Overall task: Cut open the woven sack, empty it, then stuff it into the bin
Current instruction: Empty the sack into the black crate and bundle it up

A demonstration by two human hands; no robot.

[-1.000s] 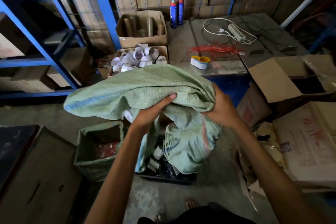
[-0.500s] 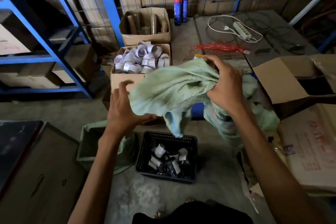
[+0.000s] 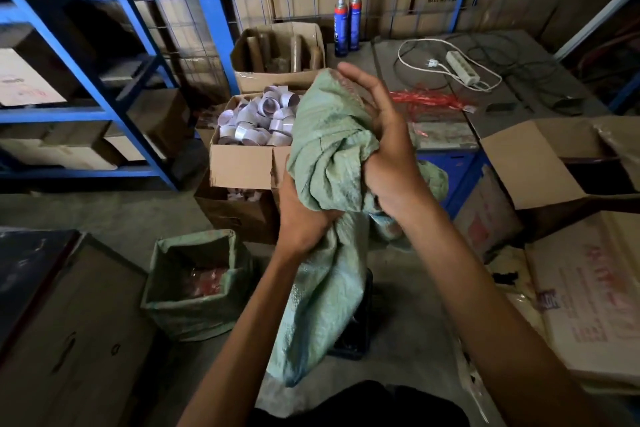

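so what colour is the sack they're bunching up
Pale green woven sack, seen in the head view, gripped by the left hand and right hand.

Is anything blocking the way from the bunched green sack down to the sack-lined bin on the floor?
Nothing visible does. Both the left hand and right hand hold the woven sack in the air; the lined bin sits lower left with its mouth open, red material inside but room above it.
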